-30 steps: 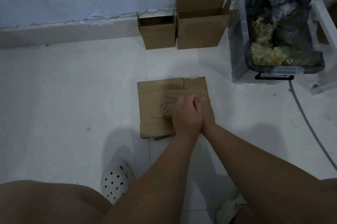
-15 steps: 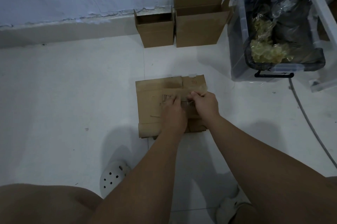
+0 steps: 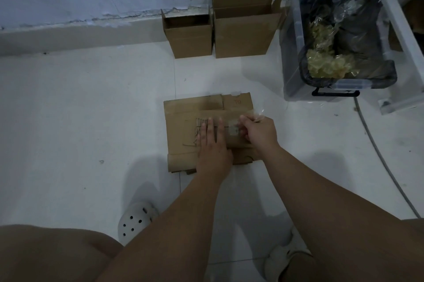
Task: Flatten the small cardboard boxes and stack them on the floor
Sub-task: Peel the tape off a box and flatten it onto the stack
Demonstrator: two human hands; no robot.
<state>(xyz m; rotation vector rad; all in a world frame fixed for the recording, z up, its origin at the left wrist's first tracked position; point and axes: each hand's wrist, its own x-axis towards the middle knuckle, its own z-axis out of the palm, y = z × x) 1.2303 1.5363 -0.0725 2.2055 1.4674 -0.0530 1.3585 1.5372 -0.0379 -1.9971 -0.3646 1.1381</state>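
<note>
Hands unclasped since a second ago: left now flat on the stack, right peeling tape.

Left hand [image 3: 212, 144] lies palm down, fingers spread and straight, pressing the top flattened box [image 3: 231, 128]; it grips nothing. Right hand [image 3: 257, 129] is curled, fingers pinched on a strip of clear tape [image 3: 258, 115] lifting off near the box's right end. Stack [image 3: 181, 130] of flattened boxes sits on the floor [image 3: 91, 121] directly under both hands, in front of the knees. Two boxes remain upright against the wall: small box [image 3: 188, 38] and, touching its right side, larger box [image 3: 243, 31]. Judgement: pull the tape low and along the seam, keeping the left palm's weight close to the peel point so the cardboard neither lifts nor tears; then square the edges with the stack beneath.
</note>
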